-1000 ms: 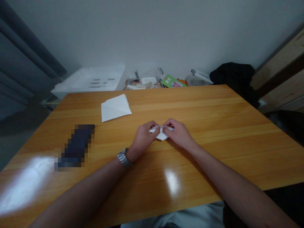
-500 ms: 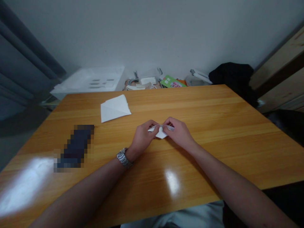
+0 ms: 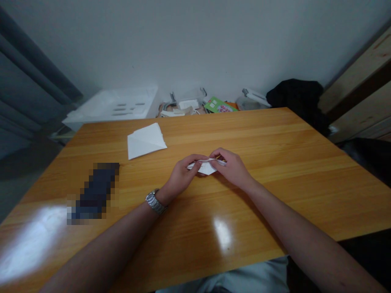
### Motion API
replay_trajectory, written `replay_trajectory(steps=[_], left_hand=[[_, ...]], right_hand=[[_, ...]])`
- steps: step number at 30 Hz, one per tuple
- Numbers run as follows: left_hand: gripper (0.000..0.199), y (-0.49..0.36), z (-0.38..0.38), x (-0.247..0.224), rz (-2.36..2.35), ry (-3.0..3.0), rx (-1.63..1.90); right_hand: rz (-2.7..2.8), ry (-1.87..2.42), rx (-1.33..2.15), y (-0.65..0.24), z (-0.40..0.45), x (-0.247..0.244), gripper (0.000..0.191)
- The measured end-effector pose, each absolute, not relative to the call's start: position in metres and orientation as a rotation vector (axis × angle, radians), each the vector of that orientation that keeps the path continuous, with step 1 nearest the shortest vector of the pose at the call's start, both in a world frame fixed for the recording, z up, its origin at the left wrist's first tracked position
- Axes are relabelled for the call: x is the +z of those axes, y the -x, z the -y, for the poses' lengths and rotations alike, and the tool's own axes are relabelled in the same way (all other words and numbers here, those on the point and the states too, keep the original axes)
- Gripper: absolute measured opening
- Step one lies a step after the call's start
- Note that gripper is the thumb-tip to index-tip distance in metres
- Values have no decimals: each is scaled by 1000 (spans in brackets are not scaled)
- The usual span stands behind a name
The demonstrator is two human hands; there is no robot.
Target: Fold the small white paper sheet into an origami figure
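From my remote view, my bare left forearm (image 3: 113,240) and right forearm (image 3: 293,221) slant inward from the lower corners. My left hand (image 3: 181,173) and right hand (image 3: 232,167) sit close together, each curled in a pinch, thumbs (image 3: 195,167) nearer me, fingers (image 3: 197,157) bent beyond them.

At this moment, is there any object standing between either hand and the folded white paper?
Nothing visible: the left hand and right hand both hold the folded white paper directly. The other white paper lies apart, farther back on the left.
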State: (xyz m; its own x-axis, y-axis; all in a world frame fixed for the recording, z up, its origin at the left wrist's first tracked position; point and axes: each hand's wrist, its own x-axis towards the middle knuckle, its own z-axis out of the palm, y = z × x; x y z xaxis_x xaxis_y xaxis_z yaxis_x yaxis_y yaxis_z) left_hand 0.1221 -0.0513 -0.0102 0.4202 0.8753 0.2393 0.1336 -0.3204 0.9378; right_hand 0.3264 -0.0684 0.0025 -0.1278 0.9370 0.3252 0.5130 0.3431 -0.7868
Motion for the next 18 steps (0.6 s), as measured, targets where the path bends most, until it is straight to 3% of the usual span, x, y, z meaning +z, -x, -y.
replay_trajectory(steps=[6,10,18], left_hand=[[23,-120,52,-4,-1033,-1824,1063],[21,-119,54,-1,-994,-1816,1060],[25,-121,53,-2,-981,-1783,1070]], right_hand=[[1556,1141,1046,-329,68,1,35],[1397,1099,1195,-327,69,0,35],[1467,1091,1114,-330,65,-5,31]])
